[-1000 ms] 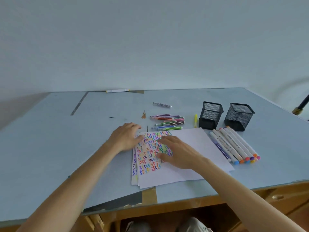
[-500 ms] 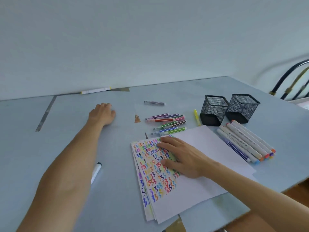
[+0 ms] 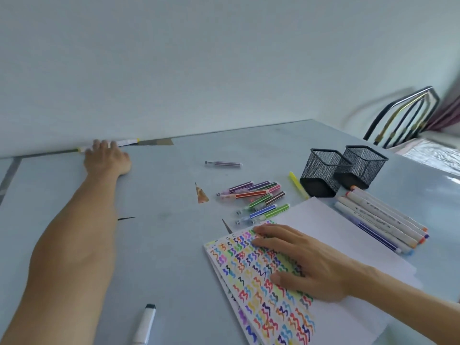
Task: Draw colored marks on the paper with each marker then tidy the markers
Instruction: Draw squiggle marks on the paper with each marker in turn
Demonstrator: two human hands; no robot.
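A stack of paper (image 3: 321, 220) lies at the right front, its top sheet covered with colored squiggles (image 3: 263, 295). My right hand (image 3: 306, 262) lies flat on it, fingers straight. My left hand (image 3: 107, 156) is stretched to the table's far edge, fingers resting over a white marker with yellow ends (image 3: 128, 142) that lies along the wall. Whether the fingers curl round it is hidden. A pile of thin striped markers (image 3: 258, 197) lies behind the paper. Several thick white markers (image 3: 380, 220) lie in a row to its right.
Two black mesh holders (image 3: 321, 175) (image 3: 363, 165) stand at the back right, a yellow highlighter (image 3: 298, 185) beside them. A lone purple marker (image 3: 224, 163) lies further back. A white marker (image 3: 145, 324) lies near the front. A chair (image 3: 403, 118) stands beyond the table's right corner.
My left hand has left the paper and reached far back left to the marker at the wall. The view has swung left and closer. My right hand stays on the paper.
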